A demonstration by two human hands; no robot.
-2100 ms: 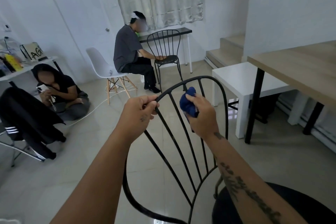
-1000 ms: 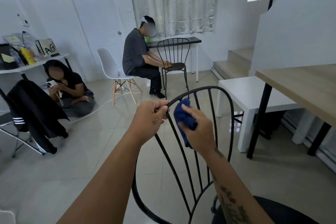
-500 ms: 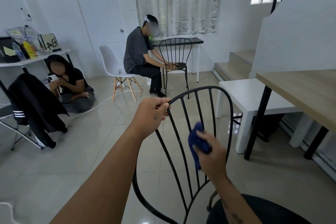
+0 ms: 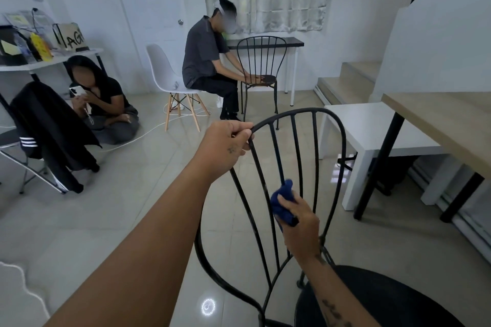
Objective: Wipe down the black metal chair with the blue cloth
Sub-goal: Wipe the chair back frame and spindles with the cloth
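Note:
The black metal chair (image 4: 329, 119) stands right in front of me, its curved back with thin upright bars facing me and its round dark seat at the bottom right. My left hand (image 4: 225, 146) grips the top left of the back's rim. My right hand (image 4: 300, 223) holds the bunched blue cloth (image 4: 283, 200) wrapped around one of the middle bars, about halfway down the back.
A white low table (image 4: 372, 130) and a wooden desk (image 4: 446, 119) stand close on the right. One person sits on a white chair (image 4: 162, 74) beside a second black chair (image 4: 261, 61); another sits on the floor at left. A jacket-draped folding chair (image 4: 45, 127) stands left.
My right hand has slid the blue cloth down a middle bar, from near the top rim to about halfway down. My left hand has kept its hold on the rim.

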